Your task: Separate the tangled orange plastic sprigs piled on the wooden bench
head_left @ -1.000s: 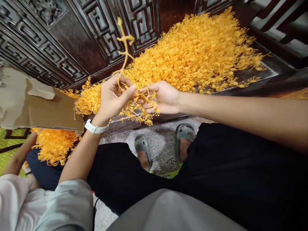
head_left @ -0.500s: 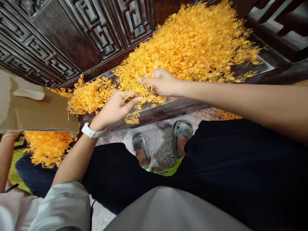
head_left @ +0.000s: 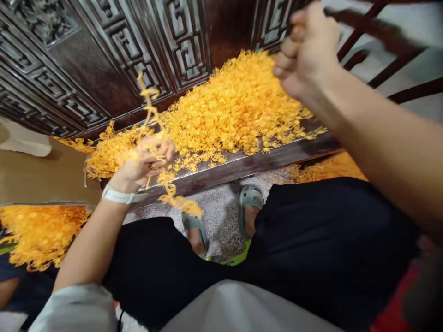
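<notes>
My left hand (head_left: 147, 159) is closed around a few thin yellow-orange plastic sprigs (head_left: 178, 200), which stick out above the fingers and hang down below them. It is above the left end of the dark wooden bench seat (head_left: 221, 168). My right hand (head_left: 308, 50) is raised at the upper right, fingers curled into a fist, slightly blurred; what it may hold is hidden. Between the hands, a big heap of the same small curly yellow pieces (head_left: 228, 108) covers the seat. A smaller pile (head_left: 110, 147) lies behind my left hand.
Carved dark wood lattice (head_left: 117, 55) rises behind the heap. At the left stand a cardboard box (head_left: 41, 180) and another yellow heap (head_left: 44, 235), near part of another person (head_left: 8, 290). More yellow pieces (head_left: 328, 168) lie low at the right. My sandalled feet (head_left: 251, 207) rest on the speckled floor.
My hands were close together over the heap's front edge. My right hand has swung up and right into a fist; my left has moved left with the sprigs. The view has shifted somewhat.
</notes>
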`<state>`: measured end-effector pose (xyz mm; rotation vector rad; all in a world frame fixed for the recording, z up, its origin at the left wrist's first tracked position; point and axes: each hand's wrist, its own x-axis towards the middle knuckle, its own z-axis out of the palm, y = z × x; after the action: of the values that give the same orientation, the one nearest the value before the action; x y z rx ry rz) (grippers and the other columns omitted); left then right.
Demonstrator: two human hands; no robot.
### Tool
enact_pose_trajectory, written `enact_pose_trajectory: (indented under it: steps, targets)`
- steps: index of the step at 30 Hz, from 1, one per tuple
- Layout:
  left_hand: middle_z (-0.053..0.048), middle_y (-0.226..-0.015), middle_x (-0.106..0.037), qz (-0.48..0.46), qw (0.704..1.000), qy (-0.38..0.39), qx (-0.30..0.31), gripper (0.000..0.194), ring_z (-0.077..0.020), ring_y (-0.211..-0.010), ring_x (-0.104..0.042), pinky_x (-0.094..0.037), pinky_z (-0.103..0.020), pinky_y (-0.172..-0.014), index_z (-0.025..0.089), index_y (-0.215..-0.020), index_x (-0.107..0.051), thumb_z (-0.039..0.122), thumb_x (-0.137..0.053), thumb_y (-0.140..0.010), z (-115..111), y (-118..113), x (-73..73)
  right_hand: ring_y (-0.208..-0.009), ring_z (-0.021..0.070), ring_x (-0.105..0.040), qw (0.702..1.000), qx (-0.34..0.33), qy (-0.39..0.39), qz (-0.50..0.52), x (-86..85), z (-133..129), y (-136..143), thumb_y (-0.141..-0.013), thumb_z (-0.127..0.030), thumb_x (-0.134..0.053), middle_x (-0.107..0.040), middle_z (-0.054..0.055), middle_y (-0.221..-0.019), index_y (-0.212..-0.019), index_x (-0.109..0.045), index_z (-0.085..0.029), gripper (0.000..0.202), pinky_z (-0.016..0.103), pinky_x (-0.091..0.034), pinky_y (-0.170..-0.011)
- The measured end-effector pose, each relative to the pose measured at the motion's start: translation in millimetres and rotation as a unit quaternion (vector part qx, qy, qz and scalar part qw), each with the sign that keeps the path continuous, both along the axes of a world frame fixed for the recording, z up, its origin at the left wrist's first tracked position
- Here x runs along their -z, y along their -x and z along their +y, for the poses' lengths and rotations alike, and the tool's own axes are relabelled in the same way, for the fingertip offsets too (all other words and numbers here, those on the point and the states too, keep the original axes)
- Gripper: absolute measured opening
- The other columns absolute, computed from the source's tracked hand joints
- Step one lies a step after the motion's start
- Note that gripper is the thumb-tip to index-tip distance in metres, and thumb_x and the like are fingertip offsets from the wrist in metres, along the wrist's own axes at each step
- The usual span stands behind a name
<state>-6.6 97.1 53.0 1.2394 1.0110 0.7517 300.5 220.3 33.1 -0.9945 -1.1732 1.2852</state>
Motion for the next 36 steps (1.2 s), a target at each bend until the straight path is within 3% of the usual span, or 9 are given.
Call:
enact_pose_trajectory:
  steps: [2,3,7,10,14,17,21,27,36]
  targets:
    - [0.005,-0.056,-0.038,-0.018,0.999,-0.003,-0.046,0.033,-0.004,-0.044,-0.019,-0.01,-0.015,-0.031,0.017,-0.071,-0.068,0.037,-0.095,-0.074,3.2,11.7,3.3,-0.05,0.0107,-0.011,0.977,0.213,-0.012,-0.026,16.9,23.5,-38.6,-0.113,-0.023,-0.04,-0.016,-0.009,-0.051,-0.068,-0.029,-0.027,0.047,0.032,-0.014,-0.053]
    - [0.006,-0.056,-0.037,-0.024,0.997,0.005,-0.067,0.032,-0.0039,-0.044,-0.018,-0.01,-0.015,-0.031,0.017,-0.074,-0.069,0.037,-0.094,-0.076,5.4,13.7,6.4,-0.052,0.0106,-0.019,0.969,0.241,0.002,-0.055,27.0,30.9,-53.1,-0.11,-0.018,-0.048,-0.02,-0.009,-0.05,-0.065,-0.034,-0.027,0.049,0.031,-0.019,-0.054]
    - [0.008,-0.057,-0.036,-0.027,0.995,0.058,-0.082,0.031,-0.0032,-0.042,-0.016,-0.014,-0.013,-0.031,0.016,-0.082,-0.07,0.039,-0.09,-0.085,13.2,-2.7,23.2,-0.111,0.0243,-0.06,0.928,0.099,-0.15,-0.326,53.8,26.8,-66.0,-0.096,-0.034,-0.079,-0.068,0.011,-0.101,-0.102,-0.069,-0.022,0.017,0.04,-0.051,-0.096]
    - [0.008,-0.057,-0.035,-0.021,0.991,0.072,-0.107,0.031,-0.0035,-0.041,-0.018,-0.015,-0.012,-0.031,0.016,-0.083,-0.068,0.04,-0.087,-0.089,12.2,-22.2,29.8,-0.152,0.0393,-0.041,0.881,0.029,-0.216,-0.421,44.0,-3.5,-44.1,-0.096,-0.055,-0.076,-0.059,0.02,-0.146,-0.138,-0.065,-0.025,0.052,0.061,-0.042,-0.121]
    - [0.009,-0.056,-0.035,-0.014,0.988,0.083,-0.126,0.027,-0.0036,-0.04,-0.018,-0.014,-0.014,-0.03,0.017,-0.079,-0.064,0.034,-0.081,-0.091,5.0,-41.0,25.1,-0.152,0.0417,-0.042,0.885,-0.078,-0.241,-0.39,12.9,-52.3,-6.2,-0.096,-0.073,-0.066,-0.053,0.018,-0.161,-0.159,-0.053,-0.03,0.077,0.061,-0.043,-0.122]
    - [0.008,-0.055,-0.035,0.01,0.989,0.055,-0.135,0.025,-0.004,-0.04,-0.019,-0.012,-0.015,-0.032,0.018,-0.076,-0.062,0.03,-0.08,-0.088,-1.3,-52.0,23.6,-0.137,0.0388,-0.055,0.884,-0.155,-0.281,-0.341,1.0,-80.1,19.2,-0.096,-0.082,-0.06,-0.061,0.018,-0.152,-0.152,-0.06,-0.024,0.08,0.054,-0.048,-0.115]
    - [0.007,-0.053,-0.035,0.058,0.989,-0.036,-0.128,0.032,-0.0054,-0.044,-0.018,-0.01,-0.019,-0.038,0.02,-0.069,-0.059,0.034,-0.081,-0.087,-8.7,-60.9,32.0,-0.104,0.0285,-0.063,0.887,-0.22,-0.227,-0.337,0.7,-94.2,37.6,-0.103,-0.076,-0.057,-0.073,0.012,-0.107,-0.116,-0.071,-0.021,0.058,0.041,-0.049,-0.094]
    - [0.005,-0.054,-0.037,0.126,0.979,-0.154,-0.046,0.037,-0.0083,-0.051,-0.025,-0.018,-0.024,-0.048,0.019,-0.061,-0.061,0.033,-0.083,-0.087,-18.9,-61.4,34.2,-0.077,0.0183,-0.049,0.894,-0.281,-0.135,-0.321,10.1,-84.5,39.1,-0.101,-0.057,-0.074,-0.06,0.002,-0.078,-0.086,-0.061,-0.021,0.041,0.033,-0.037,-0.071]
    - [0.003,-0.056,-0.039,0.142,0.977,-0.16,-0.017,0.052,-0.01,-0.053,-0.029,-0.021,-0.026,-0.051,0.019,-0.058,-0.057,0.048,-0.08,-0.095,-26.3,-58.2,39.7,-0.059,0.0107,-0.027,0.915,-0.331,-0.079,-0.216,34.4,-61.8,41.4,-0.097,-0.074,-0.073,-0.029,-0.007,-0.06,-0.069,-0.036,-0.025,0.067,0.03,-0.027,-0.055]
